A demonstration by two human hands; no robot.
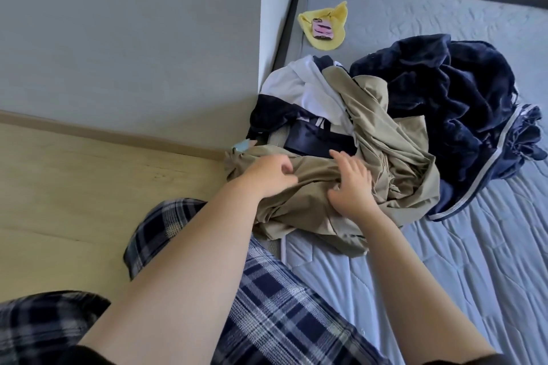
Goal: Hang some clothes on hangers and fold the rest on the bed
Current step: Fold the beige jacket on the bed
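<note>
A pile of clothes lies at the left edge of the grey bed (444, 246). On top is a crumpled khaki garment (370, 133). Under it lie a white and navy top (299, 92) and, to the right, a fluffy navy garment with white piping (450, 92). My left hand (269, 170) rests on the near left part of the khaki cloth, its fingers curled into the fabric. My right hand (351, 184) lies on the khaki cloth with spread fingers, the thumb pressing a fold. No hangers are in view.
A yellow cloth (332, 13) with a pink phone (321, 28) on it lies near the bed's far left corner. A grey wall (133, 38) stands to the left, wooden floor (74, 201) below it. My legs in plaid trousers (267, 305) are at the bed's edge.
</note>
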